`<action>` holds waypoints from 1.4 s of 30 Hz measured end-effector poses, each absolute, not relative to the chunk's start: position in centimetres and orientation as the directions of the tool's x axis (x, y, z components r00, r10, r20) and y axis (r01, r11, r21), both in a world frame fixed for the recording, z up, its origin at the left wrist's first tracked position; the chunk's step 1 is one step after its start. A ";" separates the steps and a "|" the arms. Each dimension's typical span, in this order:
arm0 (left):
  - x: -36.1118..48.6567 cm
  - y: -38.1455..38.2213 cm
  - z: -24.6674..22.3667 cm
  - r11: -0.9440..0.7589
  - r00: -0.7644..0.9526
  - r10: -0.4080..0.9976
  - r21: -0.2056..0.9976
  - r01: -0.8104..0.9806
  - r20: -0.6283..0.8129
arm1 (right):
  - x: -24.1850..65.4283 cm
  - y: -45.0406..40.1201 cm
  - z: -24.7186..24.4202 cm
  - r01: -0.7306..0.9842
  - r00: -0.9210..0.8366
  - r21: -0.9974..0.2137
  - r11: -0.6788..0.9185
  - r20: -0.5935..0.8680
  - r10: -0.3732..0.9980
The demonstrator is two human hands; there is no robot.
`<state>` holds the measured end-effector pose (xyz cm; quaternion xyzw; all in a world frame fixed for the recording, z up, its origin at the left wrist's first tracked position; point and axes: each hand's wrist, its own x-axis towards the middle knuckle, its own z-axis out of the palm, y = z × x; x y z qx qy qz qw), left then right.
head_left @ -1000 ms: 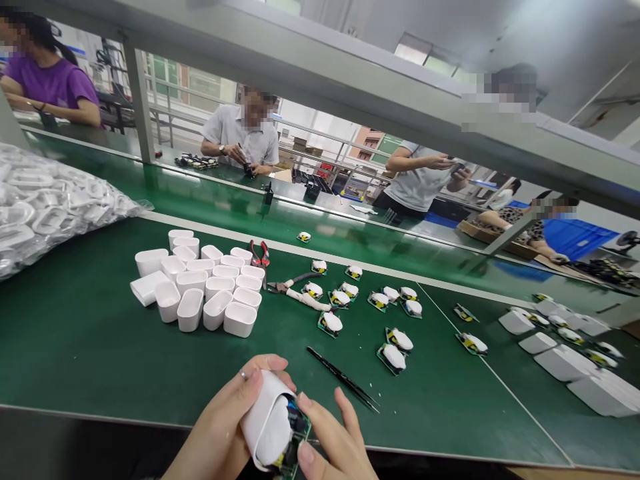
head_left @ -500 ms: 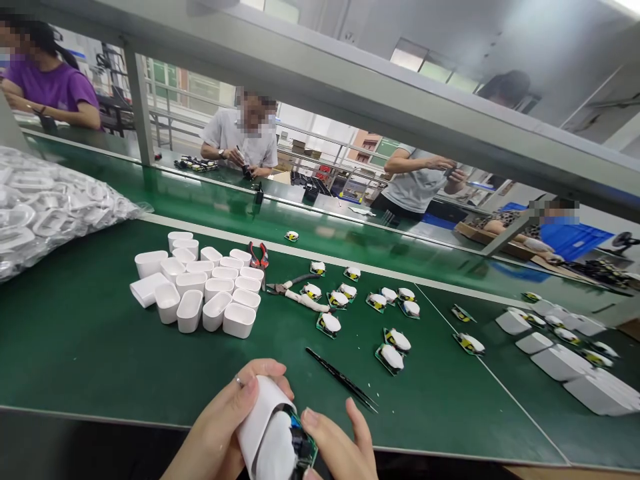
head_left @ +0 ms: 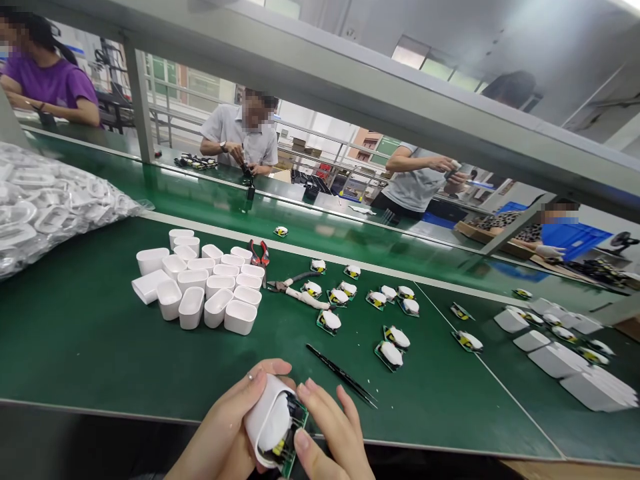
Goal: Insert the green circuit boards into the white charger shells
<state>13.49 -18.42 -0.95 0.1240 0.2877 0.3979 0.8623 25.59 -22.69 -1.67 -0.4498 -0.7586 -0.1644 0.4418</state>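
Note:
My left hand (head_left: 230,420) is wrapped round a white oval housing (head_left: 257,417), its open side tilted toward my right. A green circuit board (head_left: 295,427) with black and yellow parts and a white pad sits partly inside that opening. The fingers and thumb of my right hand (head_left: 330,427) press on the board's outer side. Black tweezers (head_left: 340,373) lie on the green table just beyond my hands. Farther off is a group of white housings (head_left: 205,280), with several padded circuit boards (head_left: 390,355) to the right.
Red-handled pliers (head_left: 259,253) and white-handled cutters (head_left: 300,293) lie beside the housings. A plastic bag of white parts (head_left: 55,207) stands at the left. More white housings (head_left: 560,360) are at the right. Several people work beyond the green belt (head_left: 200,200), under a metal beam.
The held housing has turned and risen slightly, showing more of the board. My right fingers have moved up along the board. A small board on the belt has shifted left.

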 end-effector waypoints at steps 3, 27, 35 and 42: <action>13.4 -18.3 -0.4 0.660 0.488 0.750 0.456 -0.597 -0.446 | 25.8 -22.3 -1.7 0.825 -0.306 -0.063 0.561 0.785 0.539; 14.4 -18.3 -1.7 0.828 0.735 0.548 0.133 -0.545 -0.399 | 25.8 -21.3 -0.7 0.720 -0.260 -0.348 0.601 0.668 0.698; 14.3 -18.9 -1.1 0.791 0.685 0.578 0.095 -0.605 -0.443 | 25.0 -20.6 1.3 0.735 -0.275 -0.404 0.544 0.555 0.785; 14.0 -18.7 -0.4 0.829 0.747 0.556 0.183 -0.528 -0.364 | 24.7 -20.1 3.7 0.664 -0.414 -0.498 0.558 0.377 0.829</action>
